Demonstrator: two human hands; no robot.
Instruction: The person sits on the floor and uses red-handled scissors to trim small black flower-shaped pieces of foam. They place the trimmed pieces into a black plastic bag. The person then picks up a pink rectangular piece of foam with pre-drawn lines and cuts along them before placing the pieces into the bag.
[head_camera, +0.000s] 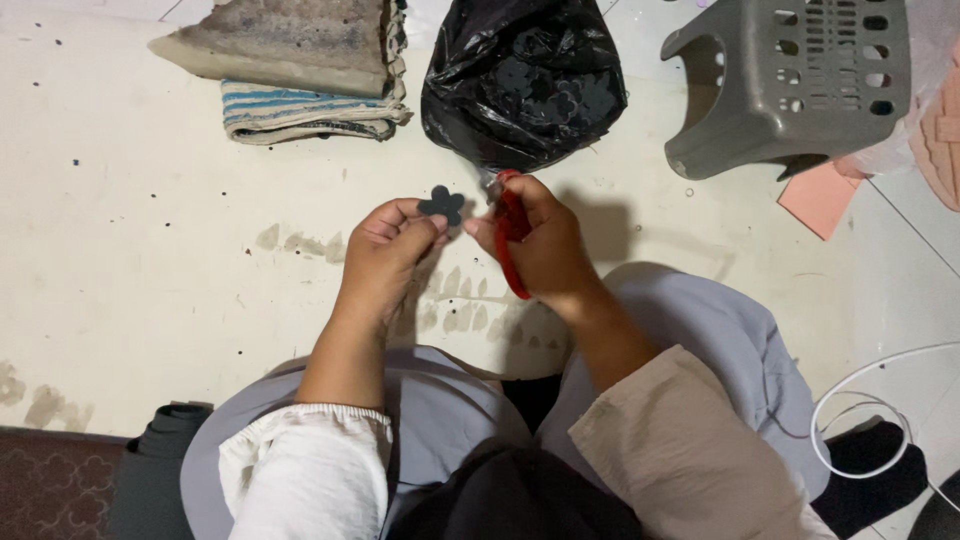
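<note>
Flower cutout (442, 204) in left hand (392, 250), just short of black bag (522, 80).

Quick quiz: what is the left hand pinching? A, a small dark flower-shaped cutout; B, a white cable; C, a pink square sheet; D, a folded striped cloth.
A: the left hand pinches a dark flower-shaped cutout at its fingertips, while the right hand grips red-handled scissors.
</note>
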